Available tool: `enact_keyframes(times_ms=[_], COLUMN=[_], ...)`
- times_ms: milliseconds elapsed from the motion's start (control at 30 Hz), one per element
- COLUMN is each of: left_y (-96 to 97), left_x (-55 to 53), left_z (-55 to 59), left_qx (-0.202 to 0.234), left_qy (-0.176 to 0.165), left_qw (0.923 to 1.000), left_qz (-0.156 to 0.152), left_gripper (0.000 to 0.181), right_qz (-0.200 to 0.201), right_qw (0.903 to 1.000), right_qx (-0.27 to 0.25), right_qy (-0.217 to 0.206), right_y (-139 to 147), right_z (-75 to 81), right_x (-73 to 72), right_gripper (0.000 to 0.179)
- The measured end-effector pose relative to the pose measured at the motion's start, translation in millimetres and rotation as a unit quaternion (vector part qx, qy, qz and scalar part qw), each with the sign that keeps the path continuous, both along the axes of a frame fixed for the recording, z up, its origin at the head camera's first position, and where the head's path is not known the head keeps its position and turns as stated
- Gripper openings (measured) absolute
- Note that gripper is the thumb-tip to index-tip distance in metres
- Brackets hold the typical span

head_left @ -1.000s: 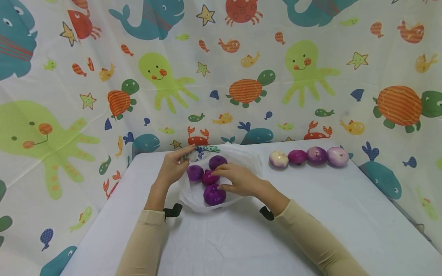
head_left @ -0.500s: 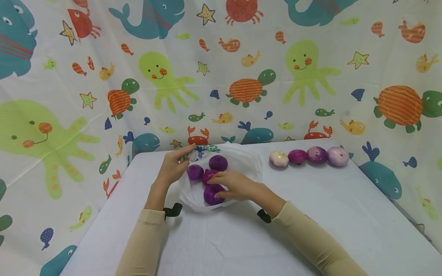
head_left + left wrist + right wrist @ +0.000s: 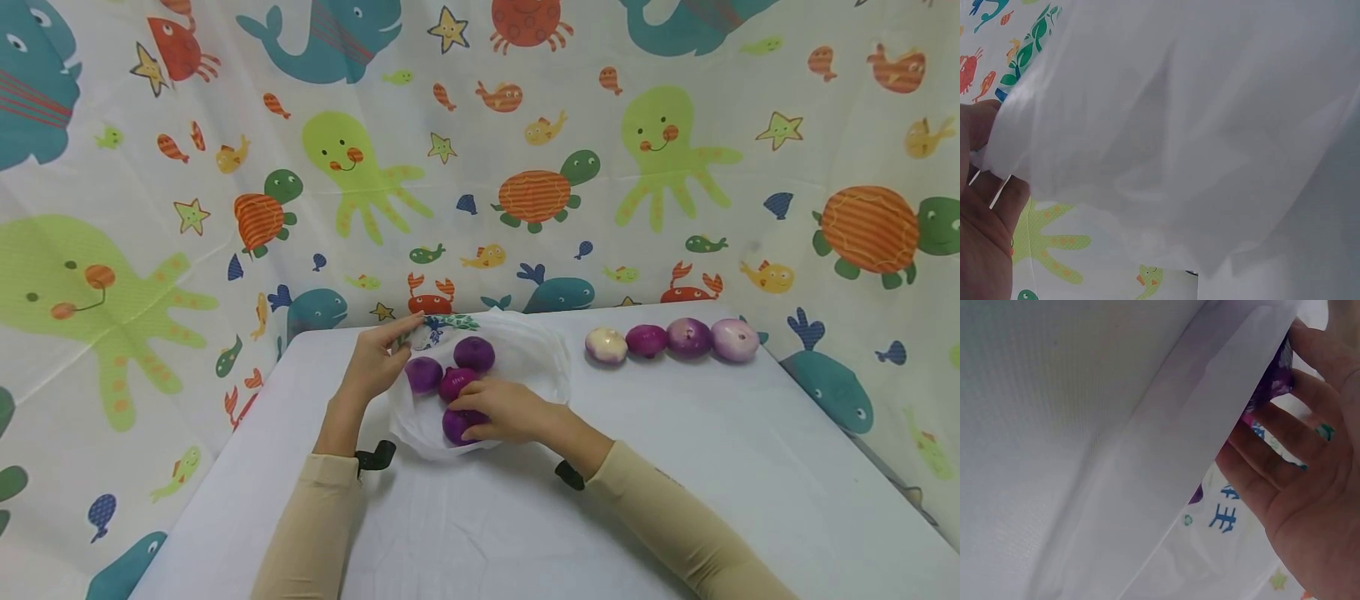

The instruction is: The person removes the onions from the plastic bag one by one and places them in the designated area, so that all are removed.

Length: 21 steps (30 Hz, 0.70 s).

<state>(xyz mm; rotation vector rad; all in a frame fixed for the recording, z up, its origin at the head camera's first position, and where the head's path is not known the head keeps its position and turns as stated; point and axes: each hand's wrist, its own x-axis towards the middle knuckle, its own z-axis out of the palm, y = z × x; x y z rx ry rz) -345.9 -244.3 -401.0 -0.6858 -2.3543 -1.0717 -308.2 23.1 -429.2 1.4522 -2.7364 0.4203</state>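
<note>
A white plastic bag (image 3: 528, 343) lies spread open with several purple onions in it. My left hand (image 3: 375, 358) pinches the bag's left rim between thumb and fingers; the left wrist view shows the bag's thin wall (image 3: 1147, 144) stretching away from that hand. Over the bag's front side, my right hand (image 3: 513, 410) grips the front onion (image 3: 454, 427), thumb on the near side and fingers on the far side. Just behind it sits a redder onion (image 3: 454, 384), with another onion (image 3: 423, 376) to the left and one (image 3: 474, 355) at the back. The bag's rim partly hides the gripped onion (image 3: 1272, 381) in the right wrist view.
At the back right of the white table (image 3: 675, 467) stands a row: a pale onion (image 3: 606, 346), a magenta onion (image 3: 647, 341), a purple onion (image 3: 688, 338) and a whitish-purple onion (image 3: 735, 341). A curtain (image 3: 465, 275) printed with sea animals hangs behind.
My right hand has moved down and toward me from above the middle onions, and its fingers have closed round the front onion. The left hand stays at the bag's rim.
</note>
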Motion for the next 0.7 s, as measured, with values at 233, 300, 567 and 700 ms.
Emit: enact_keyframes(times_ms=[233, 300, 567, 700], left_y=[0.5, 0.5, 0.8, 1.2], left_x=[0.9, 1.1, 1.5, 1.5], left_z=[0.6, 0.9, 1.2, 1.4], left_qx=[-0.002, -0.002, -0.004, -0.006], left_qy=[-0.005, -0.007, -0.015, -0.015], left_qw=[1.0000, 1.0000, 0.9998, 0.9998], left_qz=[0.002, 0.003, 0.009, 0.010], left_gripper=[0.050, 0.050, 0.050, 0.050], right_qz=[-0.006, -0.012, -0.024, -0.027], right_qw=[1.0000, 0.9999, 0.9993, 0.9990], right_qx=[-0.004, -0.002, -0.006, -0.009], right_qy=[-0.005, -0.011, -0.027, -0.033], right_y=[-0.8, -1.0, -2.2, -2.3], right_z=[-1.3, -1.5, -4.0, -6.6], right_x=[3.2, 4.1, 4.8, 4.5], right_gripper=[0.053, 0.056, 0.063, 0.063])
